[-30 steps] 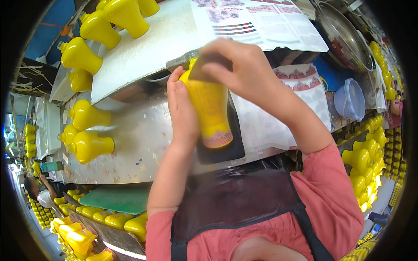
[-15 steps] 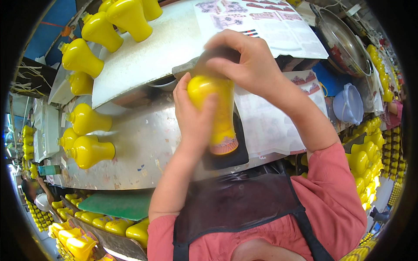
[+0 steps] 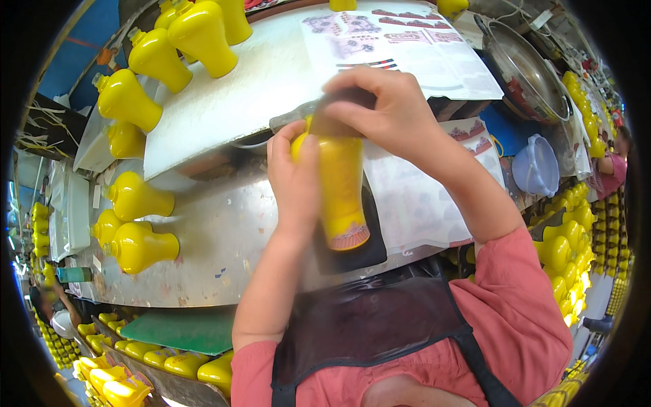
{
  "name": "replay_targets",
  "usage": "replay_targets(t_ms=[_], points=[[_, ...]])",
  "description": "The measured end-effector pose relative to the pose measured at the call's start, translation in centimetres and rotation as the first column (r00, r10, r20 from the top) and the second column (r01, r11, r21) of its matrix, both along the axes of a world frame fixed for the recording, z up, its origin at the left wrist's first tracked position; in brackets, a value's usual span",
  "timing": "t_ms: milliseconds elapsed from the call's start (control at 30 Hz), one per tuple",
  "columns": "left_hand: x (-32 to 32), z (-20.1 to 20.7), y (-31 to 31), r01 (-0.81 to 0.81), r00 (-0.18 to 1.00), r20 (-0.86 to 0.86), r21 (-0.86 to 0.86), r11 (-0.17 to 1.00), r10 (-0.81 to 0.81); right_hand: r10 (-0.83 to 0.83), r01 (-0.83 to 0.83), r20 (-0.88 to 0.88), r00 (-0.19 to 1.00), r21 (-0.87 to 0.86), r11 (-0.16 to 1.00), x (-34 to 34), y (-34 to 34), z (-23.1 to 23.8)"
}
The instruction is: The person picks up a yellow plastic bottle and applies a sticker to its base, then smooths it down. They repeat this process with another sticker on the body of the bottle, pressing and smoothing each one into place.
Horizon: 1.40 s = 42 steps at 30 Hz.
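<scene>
Held over a black pad (image 3: 377, 239) on the counter (image 3: 210, 247), foot toward the body: one yellow bottle (image 3: 343, 180). Left hand (image 3: 296, 180) clamped on its shoulder; right hand (image 3: 390, 102) closed on a blurred dark flat piece (image 3: 339, 115) near the neck. Probably stiff, slick on the gloss, and brittle if glass or ceramic; weight hard to judge. Best gripped round the tapering waist, clear of the patterned band (image 3: 350, 238).

The metal worktable (image 3: 215, 234) (shiny, colour-specked) spans the middle; pale floor (image 3: 598, 290) shows far right.
</scene>
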<state>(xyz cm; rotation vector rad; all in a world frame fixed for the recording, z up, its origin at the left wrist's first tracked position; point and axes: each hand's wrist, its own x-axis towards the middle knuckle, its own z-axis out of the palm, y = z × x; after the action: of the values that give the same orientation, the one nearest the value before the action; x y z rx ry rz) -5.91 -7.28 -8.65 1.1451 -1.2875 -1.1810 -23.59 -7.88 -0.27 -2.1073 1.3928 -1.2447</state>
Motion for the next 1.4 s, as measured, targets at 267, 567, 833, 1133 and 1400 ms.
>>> replay_targets(t_ms=[267,567,833,1133,1400], points=[[0.8,-0.7,2.6,0.032,0.987,0.158,-0.127,0.991,-0.012,-0.111,0.113,0.023,0.994,-0.07,0.991,0.2,1.1,-1.5],[3.1,-3.3,7.8,0.199,0.902,0.394,-0.02,0.98,-0.175,0.02,0.003,-0.265,0.964,0.086,0.996,-0.4,-2.1,0.2],[4.5,-3.4,8.1,0.33,0.888,0.351,-0.038,0.943,-0.297,0.123,-0.127,-0.036,0.992,-0.134,0.983,-0.1,1.5,-0.5],[3.3,-1.1,6.7,0.055,0.956,0.293,-0.08,0.995,-0.03,0.034,-0.197,-0.496,0.868,-0.28,0.94,1.8,3.3,0.4],[0.2,0.0,2.2,-0.028,0.995,0.089,-0.145,0.989,0.041,-0.141,-0.056,-0.461,0.876,-0.387,0.92,2.4,1.9,-0.8]])
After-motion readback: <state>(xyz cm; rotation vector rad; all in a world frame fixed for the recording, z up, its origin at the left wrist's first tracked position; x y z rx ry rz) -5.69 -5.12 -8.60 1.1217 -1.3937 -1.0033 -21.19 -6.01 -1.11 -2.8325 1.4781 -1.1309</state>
